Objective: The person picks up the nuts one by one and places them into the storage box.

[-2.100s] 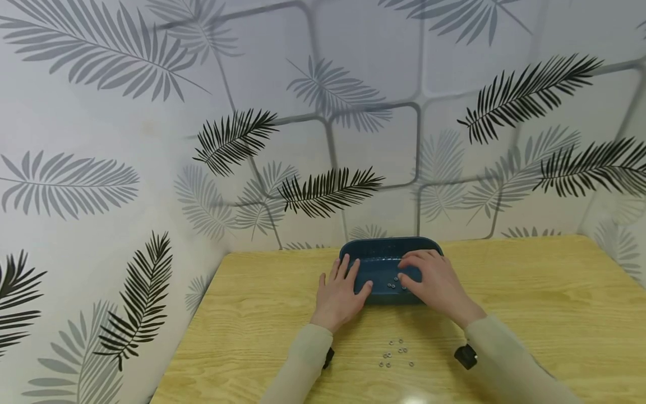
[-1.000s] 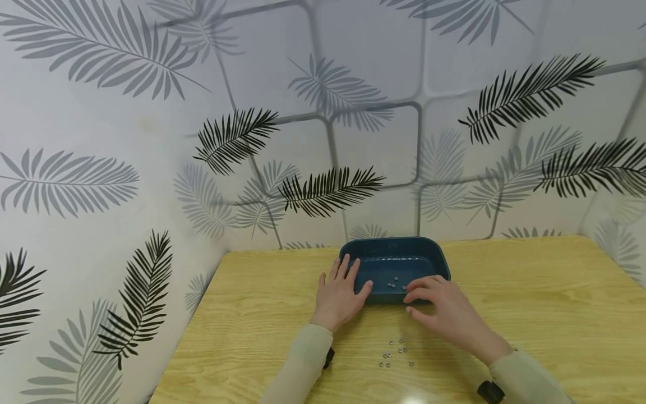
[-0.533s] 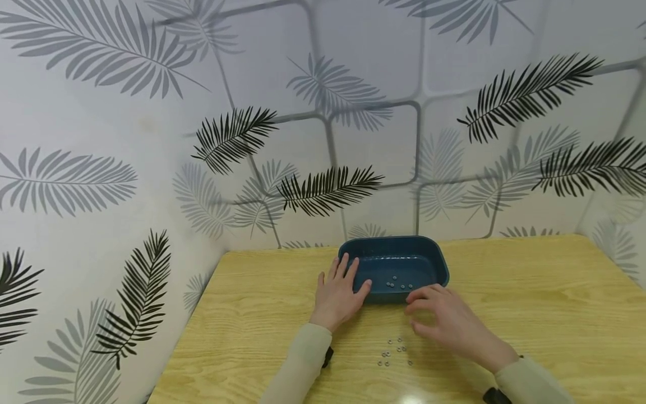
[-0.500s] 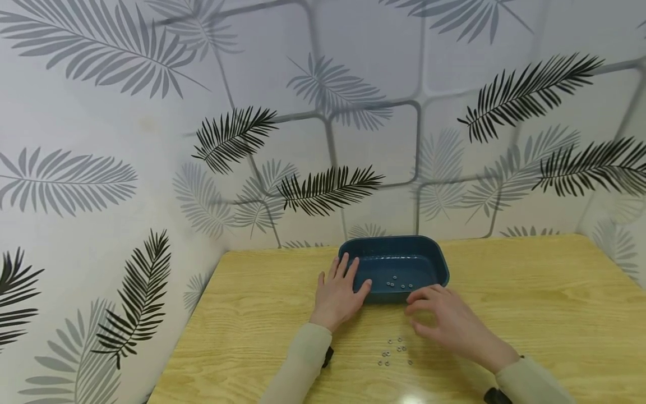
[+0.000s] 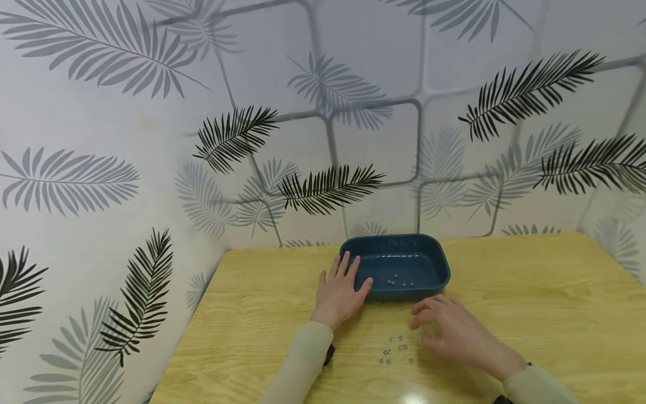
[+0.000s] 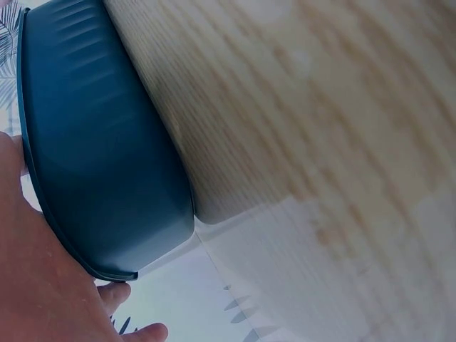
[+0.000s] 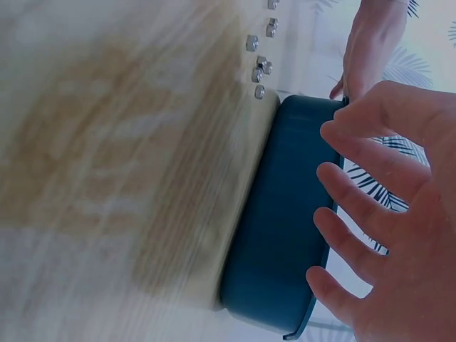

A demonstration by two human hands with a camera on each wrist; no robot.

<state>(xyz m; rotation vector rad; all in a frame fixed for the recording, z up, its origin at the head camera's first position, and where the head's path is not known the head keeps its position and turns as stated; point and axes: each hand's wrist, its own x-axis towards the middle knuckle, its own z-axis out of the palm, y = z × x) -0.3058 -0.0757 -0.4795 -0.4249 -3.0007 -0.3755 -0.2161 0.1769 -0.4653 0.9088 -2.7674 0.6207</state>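
Note:
A dark blue tray [image 5: 396, 295] stands at the back of the table, with several small metal nuts [image 5: 393, 283] lying on its floor. My left hand [image 5: 337, 294] rests over the tray's left front corner, fingers spread across the rim; in the left wrist view part of that hand [image 6: 43, 278] lies along the rim. Just in front of the tray's right front corner, my right hand [image 5: 454, 331] hovers with loosely bent fingers and nothing between them. The right wrist view shows its fingers [image 7: 356, 249] spread. Several more nuts [image 5: 387, 352] lie loose on the table, left of this hand.
The wood-grain table [image 5: 262, 314] runs back to a wall [image 5: 373, 146] with a leaf pattern. A dark strap piece [image 5: 329, 354] sits at the left wrist.
My right hand has moved from inside the tray, back over its front rim and down toward the loose nuts. One more nut now shows in the tray. The left hand stays put.

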